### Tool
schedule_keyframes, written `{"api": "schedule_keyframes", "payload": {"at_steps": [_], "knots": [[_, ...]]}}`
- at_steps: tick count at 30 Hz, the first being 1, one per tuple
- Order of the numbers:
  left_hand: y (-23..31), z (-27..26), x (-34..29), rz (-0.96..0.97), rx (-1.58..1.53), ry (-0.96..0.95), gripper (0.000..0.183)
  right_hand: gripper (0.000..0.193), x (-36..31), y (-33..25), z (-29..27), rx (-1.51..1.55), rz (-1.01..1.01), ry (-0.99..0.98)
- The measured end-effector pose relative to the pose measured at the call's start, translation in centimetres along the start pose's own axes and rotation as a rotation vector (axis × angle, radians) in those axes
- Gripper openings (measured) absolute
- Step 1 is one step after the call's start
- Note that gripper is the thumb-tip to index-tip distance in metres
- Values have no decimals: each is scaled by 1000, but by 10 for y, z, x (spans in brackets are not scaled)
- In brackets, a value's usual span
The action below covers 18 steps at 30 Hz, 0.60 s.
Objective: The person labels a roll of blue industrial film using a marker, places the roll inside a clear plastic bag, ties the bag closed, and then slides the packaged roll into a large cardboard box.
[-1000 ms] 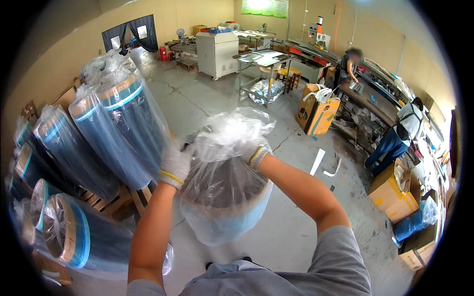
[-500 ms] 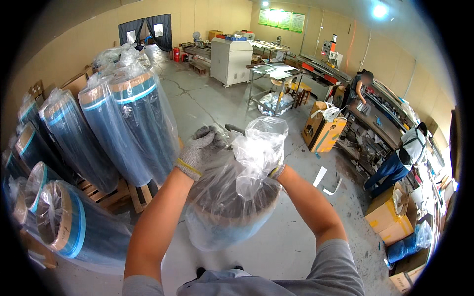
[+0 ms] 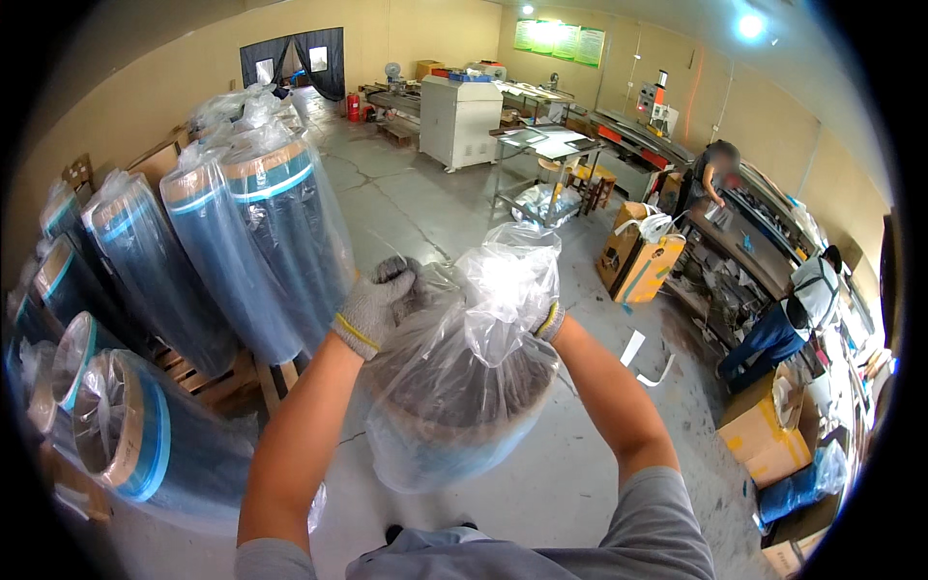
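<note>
A clear plastic bag [image 3: 435, 396] covers the top of a large upright roll [image 3: 474, 440], whose brown rim and blue side show through the film. My left hand [image 3: 379, 302], in a grey knit glove with a yellow cuff, has its fingers curled on the bag's gathered film at the left. On the right, my gloved right hand [image 3: 549, 322] grips the bunched neck of the bag; most of its fingers are hidden behind the plastic. Loose film puffs up between the two hands.
Several bagged blue rolls [image 3: 275, 242] stand on wooden pallets [image 3: 232, 375] to the left. One roll [image 3: 135, 425] leans near my left arm. Ahead are a grey cabinet [image 3: 459, 124] and a table [image 3: 546, 145]. Cartons [image 3: 643, 256] and two people work along the bench [image 3: 739, 251] at right.
My left hand has shifted slightly left and down, drawing the film sideways. The bag's neck has bunched up more at my right hand. The person at the far bench has moved their arms.
</note>
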<state>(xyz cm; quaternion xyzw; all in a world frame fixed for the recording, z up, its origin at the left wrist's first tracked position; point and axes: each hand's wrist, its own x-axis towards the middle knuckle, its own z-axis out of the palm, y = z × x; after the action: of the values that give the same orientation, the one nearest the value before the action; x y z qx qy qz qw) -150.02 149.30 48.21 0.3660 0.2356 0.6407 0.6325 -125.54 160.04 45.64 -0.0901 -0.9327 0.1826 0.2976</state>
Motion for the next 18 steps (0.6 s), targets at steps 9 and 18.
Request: {"api": "schedule_keyframes", "payload": {"at_steps": [9,18], "knots": [[8,17,-57,373,1281,-256,8,52,13,-26,-2,7,-12,41],[11,3,-23,363,920,285,13,53,3,-21,-3,612,187,-35]]}}
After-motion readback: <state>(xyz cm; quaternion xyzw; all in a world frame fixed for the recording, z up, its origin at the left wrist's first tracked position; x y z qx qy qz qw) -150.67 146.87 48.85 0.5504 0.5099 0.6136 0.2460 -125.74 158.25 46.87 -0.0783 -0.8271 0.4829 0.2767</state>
